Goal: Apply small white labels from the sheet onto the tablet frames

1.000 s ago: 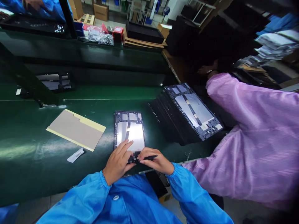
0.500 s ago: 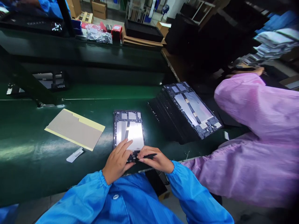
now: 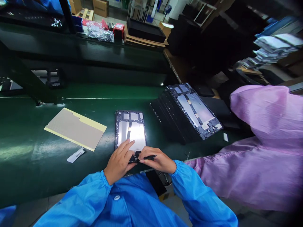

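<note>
In front of me on the green bench lies an opened tablet, its inner side up, with a silvery plate and a dark ribbon cable. My left hand rests on its lower left part, fingers stretched out over the plate and thumb near the bottom edge. At the lower right corner, my right hand is closed around a thin black pen-like tool. The tool's working tip is hidden by the fingers, so its exact kind cannot be made out.
To the right stands a stack of similar tablets. A grey sheet with yellow edges and a white label strip lie left. A co-worker's pink sleeve reaches in at right. A slanted dark post rises at left.
Both my hands stay at the tablet's lower end; the black tool's rear end has shifted slightly left. The co-worker's upper pink sleeve has moved right, away from the stack.
</note>
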A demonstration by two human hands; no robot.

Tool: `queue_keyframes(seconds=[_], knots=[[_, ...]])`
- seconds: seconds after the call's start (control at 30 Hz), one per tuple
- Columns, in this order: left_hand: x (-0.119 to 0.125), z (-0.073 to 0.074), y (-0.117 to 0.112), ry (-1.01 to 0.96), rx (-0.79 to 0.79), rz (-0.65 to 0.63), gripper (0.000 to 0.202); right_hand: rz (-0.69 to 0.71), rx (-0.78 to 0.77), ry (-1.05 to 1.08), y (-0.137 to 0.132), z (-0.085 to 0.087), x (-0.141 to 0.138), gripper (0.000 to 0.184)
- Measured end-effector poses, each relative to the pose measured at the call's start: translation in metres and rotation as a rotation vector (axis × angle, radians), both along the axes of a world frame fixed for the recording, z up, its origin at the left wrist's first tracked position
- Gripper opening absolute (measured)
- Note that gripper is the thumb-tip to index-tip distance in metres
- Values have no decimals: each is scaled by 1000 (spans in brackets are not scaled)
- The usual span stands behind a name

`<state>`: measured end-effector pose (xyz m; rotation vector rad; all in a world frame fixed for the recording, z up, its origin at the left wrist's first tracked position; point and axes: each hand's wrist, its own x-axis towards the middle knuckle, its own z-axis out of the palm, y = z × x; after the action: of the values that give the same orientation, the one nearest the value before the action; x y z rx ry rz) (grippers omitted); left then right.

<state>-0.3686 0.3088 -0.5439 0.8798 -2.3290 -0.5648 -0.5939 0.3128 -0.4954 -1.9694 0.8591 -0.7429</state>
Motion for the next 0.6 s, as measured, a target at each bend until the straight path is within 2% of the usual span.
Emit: queue_keyframes(seconds=[0.37, 0.6], knots=[[0, -2, 0, -9, -2, -7, 28, 58, -22, 58, -2, 5, 2, 15], [3, 1, -2, 49, -46, -39, 16, 116, -62, 206, -5, 16, 8, 21]])
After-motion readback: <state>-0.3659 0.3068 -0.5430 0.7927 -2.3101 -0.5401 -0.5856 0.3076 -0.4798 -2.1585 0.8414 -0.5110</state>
